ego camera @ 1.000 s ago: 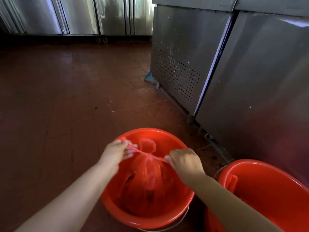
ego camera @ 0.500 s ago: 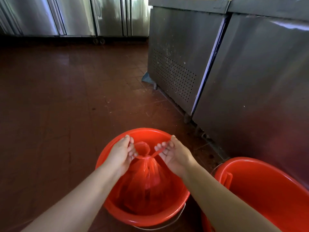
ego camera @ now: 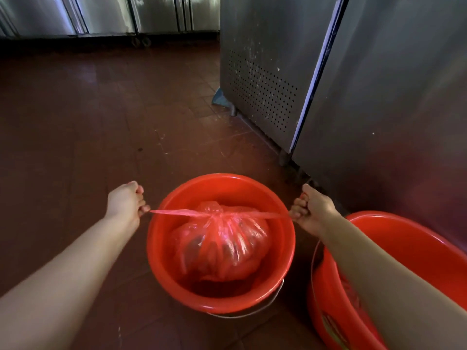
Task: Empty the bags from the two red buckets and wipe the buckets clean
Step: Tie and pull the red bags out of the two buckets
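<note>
A red bucket stands on the floor in front of me with a full red plastic bag inside it. The bag's top is knotted, and its two handle ends stretch out taut to either side across the rim. My left hand grips the left end beyond the bucket's left edge. My right hand grips the right end beyond the right edge. A second red bucket stands at the lower right, partly behind my right forearm, with red plastic showing inside it.
Brown tiled floor spreads to the left and ahead. Steel kitchen cabinets on short legs stand close on the right, just behind both buckets. More steel units line the far wall.
My hands were close together over the bucket, working the bag's handles. They have pulled apart sideways past the rim, drawing the handle ends taut and closing the knot.
</note>
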Motion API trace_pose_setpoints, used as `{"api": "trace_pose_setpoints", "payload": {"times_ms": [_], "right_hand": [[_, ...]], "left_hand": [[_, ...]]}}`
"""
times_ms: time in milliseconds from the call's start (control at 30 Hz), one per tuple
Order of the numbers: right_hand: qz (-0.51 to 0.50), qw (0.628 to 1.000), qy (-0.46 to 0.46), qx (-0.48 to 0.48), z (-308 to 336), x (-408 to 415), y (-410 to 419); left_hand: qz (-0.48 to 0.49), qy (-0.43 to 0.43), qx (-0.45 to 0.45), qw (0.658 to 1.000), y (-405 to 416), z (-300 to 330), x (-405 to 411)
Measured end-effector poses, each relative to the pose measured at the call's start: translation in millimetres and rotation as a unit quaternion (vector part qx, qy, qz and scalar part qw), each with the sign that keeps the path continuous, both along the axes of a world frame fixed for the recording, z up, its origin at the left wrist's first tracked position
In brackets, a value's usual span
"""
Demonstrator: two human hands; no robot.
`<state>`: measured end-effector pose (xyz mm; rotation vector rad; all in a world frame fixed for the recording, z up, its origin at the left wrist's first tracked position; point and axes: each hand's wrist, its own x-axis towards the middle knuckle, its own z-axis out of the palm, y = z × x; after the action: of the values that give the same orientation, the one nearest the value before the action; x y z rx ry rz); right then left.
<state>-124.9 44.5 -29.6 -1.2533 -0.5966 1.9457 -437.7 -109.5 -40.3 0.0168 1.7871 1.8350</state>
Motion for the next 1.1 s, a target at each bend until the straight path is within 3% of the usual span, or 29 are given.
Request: {"api": "trace_pose_setpoints", "payload": {"times_ms": [233,367,433,567,667,800,867,933,1033,1100], "right_hand": [[0.01,0.997,-0.07,0.026,-16,-1,1],[0.075,0.977,-0.157,0.124,-15,-3,-2],[0.136,0.942,-0.235,0.198,-13,-5,-6],[0.201,0.822,-0.42,0.328,-12,0,-13],[0.202,0.788,-0.451,0.367,-10,5,-17],[0.167,0.759,-0.494,0.39,-8,13,-22],[0.157,0.765,-0.492,0.385,-7,16,-25],[0.146,0.792,-0.466,0.367,-6,17,-28],[0.124,0.863,-0.391,0.294,-5,18,-34],[0.114,0.905,-0.331,0.241,-4,20,-37]], "left_hand": [[-0.032,0.025,-0.076,0.996,-6,-12,2],[-0.103,0.063,-0.056,0.991,-10,-9,15],[-0.145,0.091,-0.038,0.984,-12,-8,28],[-0.208,0.189,-0.071,0.957,-15,-13,44],[-0.188,0.307,-0.152,0.921,-18,-15,40],[-0.17,0.442,-0.256,0.843,-23,-8,44],[-0.159,0.444,-0.28,0.836,-26,-5,47],[-0.144,0.385,-0.254,0.876,-25,-5,50],[-0.156,0.175,-0.076,0.969,-18,5,66],[-0.209,0.101,0.017,0.973,-13,14,84]]}}
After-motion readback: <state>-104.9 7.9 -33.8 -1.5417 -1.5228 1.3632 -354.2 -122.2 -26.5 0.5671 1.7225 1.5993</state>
